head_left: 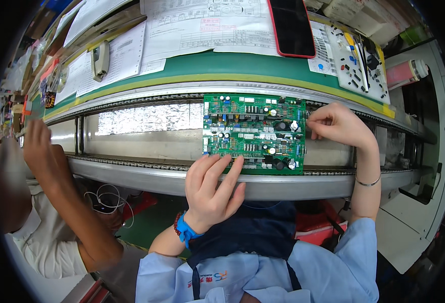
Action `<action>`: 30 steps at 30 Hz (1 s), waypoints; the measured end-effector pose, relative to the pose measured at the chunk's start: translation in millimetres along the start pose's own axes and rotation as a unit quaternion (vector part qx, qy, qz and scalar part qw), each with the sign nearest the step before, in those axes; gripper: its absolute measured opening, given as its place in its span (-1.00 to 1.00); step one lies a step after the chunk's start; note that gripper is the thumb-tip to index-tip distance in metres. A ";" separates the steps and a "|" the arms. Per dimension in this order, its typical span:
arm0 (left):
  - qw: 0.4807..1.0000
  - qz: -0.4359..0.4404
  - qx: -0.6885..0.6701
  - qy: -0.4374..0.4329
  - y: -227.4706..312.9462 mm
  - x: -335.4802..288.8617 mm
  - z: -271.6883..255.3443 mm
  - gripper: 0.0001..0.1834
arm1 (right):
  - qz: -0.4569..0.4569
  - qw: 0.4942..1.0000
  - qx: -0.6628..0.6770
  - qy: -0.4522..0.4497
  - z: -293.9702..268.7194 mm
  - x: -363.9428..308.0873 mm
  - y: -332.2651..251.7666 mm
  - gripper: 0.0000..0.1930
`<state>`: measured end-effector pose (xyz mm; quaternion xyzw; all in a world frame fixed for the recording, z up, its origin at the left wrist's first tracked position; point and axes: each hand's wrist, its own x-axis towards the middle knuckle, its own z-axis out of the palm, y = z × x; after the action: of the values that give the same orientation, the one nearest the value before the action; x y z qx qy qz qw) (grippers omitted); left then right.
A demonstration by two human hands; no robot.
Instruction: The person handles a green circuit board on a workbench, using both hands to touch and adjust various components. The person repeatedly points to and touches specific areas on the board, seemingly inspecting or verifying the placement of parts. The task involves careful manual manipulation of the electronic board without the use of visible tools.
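Note:
A green circuit board (252,133) crowded with small components lies across the two chain rails of a conveyor in front of me. Its parts include white connectors, black and silver round capacitors and several blue pieces. My left hand (212,189) rests at the board's near left edge, its fingers stretched out and apart over the lower row of parts. Just beside the board's right edge, my right hand (338,123) has its fingers curled together. Whatever those fingertips may pinch is hidden or too small to make out.
Beyond the rail, a red-edged phone (292,28) lies on printed sheets (207,30). At the far right is a white tray (346,60) of loose components and tweezers (364,63). A grey handheld device (100,61) sits far left. A co-worker's blurred arm (55,177) reaches in from the left.

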<state>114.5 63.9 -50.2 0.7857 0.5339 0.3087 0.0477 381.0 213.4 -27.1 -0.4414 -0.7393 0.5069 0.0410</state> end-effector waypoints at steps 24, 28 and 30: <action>0.977 0.076 -0.041 0.195 0.0 -18.0 10.7 -0.75 | 0.017 1.000 -0.021 0.002 -5.4 -1.9 -0.6 -0.81; 0.973 0.063 -0.078 0.210 -3.6 -21.8 12.2 -0.74 | 0.035 0.999 -0.032 -0.004 -6.4 -2.5 0.3 -0.80; 0.970 0.068 -0.087 0.215 -5.4 -23.4 12.6 -0.73 | 0.031 0.999 -0.031 -0.003 -6.8 -2.5 -0.4 -0.79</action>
<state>111.2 49.2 -72.8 0.7280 0.4486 0.5180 -0.0215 385.7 216.4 -22.5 -0.4641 -0.7407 0.4858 0.0092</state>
